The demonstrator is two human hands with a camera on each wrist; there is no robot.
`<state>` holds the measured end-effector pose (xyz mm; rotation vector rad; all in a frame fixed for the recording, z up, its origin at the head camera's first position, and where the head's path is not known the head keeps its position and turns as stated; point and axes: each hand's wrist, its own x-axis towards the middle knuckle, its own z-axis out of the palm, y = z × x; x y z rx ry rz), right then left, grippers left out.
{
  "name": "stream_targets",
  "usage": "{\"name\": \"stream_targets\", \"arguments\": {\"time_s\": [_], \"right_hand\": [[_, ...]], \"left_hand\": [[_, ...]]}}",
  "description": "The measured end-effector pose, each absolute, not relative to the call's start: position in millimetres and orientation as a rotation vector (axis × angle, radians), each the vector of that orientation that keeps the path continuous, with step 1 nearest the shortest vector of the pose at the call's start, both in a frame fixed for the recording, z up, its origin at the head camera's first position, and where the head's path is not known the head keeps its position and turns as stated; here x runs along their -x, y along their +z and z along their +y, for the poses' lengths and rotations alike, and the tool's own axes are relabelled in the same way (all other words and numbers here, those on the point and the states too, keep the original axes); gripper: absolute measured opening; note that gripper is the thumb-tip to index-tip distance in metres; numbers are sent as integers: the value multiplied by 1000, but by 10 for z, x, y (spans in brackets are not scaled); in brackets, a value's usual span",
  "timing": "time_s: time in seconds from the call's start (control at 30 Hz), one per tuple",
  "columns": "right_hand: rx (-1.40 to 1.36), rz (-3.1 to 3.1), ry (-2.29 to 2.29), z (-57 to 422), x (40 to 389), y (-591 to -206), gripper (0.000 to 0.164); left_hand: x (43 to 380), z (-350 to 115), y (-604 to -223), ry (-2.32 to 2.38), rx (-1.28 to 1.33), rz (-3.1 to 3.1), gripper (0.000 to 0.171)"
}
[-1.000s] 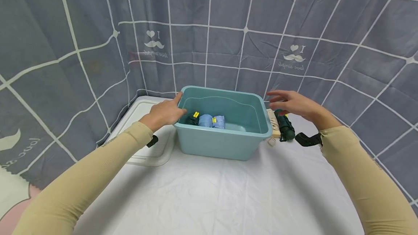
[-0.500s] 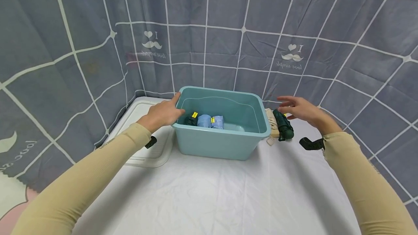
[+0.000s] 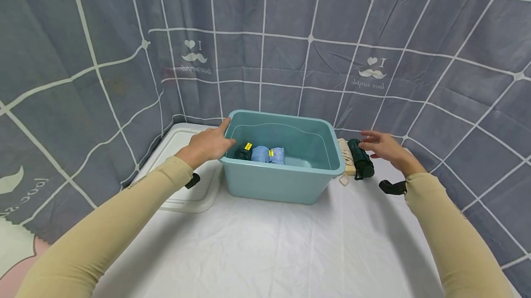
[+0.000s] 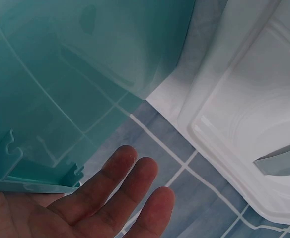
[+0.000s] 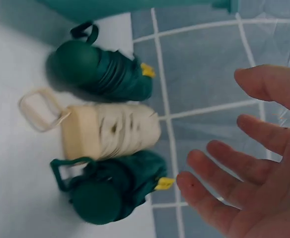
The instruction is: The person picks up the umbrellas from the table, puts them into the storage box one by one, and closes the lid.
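Observation:
My left hand [image 3: 206,145] rests on the left rim of a teal plastic bin [image 3: 282,180]. In the left wrist view its fingers [image 4: 137,191] stretch out past the rim, uncurled. Inside the bin lie a dark green bundle [image 3: 244,153] and two blue bundles [image 3: 260,154], with yellow tags on some. My right hand [image 3: 387,147] hovers with spread fingers beside a dark green folded umbrella [image 3: 362,160], holding nothing. The right wrist view has a beige folded umbrella [image 5: 112,130] between that one and another dark green umbrella [image 5: 103,69], which the bin hides from the head view.
A white lid [image 3: 203,192] lies flat to the left of the bin. White cloth [image 3: 265,247] covers the table. A grey curtain with white grid lines [image 3: 286,54] hangs close behind and on both sides.
My right hand has moved right and lower, from near the bin's right rim to beside the dark green umbrella. My left hand stays on the rim.

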<state>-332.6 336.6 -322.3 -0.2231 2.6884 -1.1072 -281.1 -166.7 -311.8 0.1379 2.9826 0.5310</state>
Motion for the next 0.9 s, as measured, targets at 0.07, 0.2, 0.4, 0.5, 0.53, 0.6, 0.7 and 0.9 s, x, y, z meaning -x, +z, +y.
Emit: {"name": "stream_targets", "arguments": {"time_s": [0.07,0.2,0.4,0.5,0.53,0.6,0.7,0.9], "right_hand": [[206,2699,-1115,3396,3370,-3297,74],[172,2716,-1129,3439,3444,-3433,72],[141,2735,-1177,3460,3508,-3552,68],[131,2760,-1172,3476,3545,-3597,67],[127,2768,-1154,3487,3559,-3615,67],[107,2780,-1112,3508,3590,-3656,68],[71,2786,-1050,3538,3644,-3719,70],[16,2786,-984,3572,3756,-3809,75]], "left_hand": [[2808,-1674,-3118,530,-133,2984,81],[2803,-1683,-3119,531,-128,2977,81],[2801,-1696,-3133,527,-120,2975,81],[2808,-1699,-3140,531,-114,2980,81],[2810,-1698,-3143,531,-111,2980,81],[2822,-1693,-3149,533,-110,2976,81],[2825,-1683,-3151,535,-107,2974,81],[2806,-1654,-3124,533,-101,2984,81]]}}
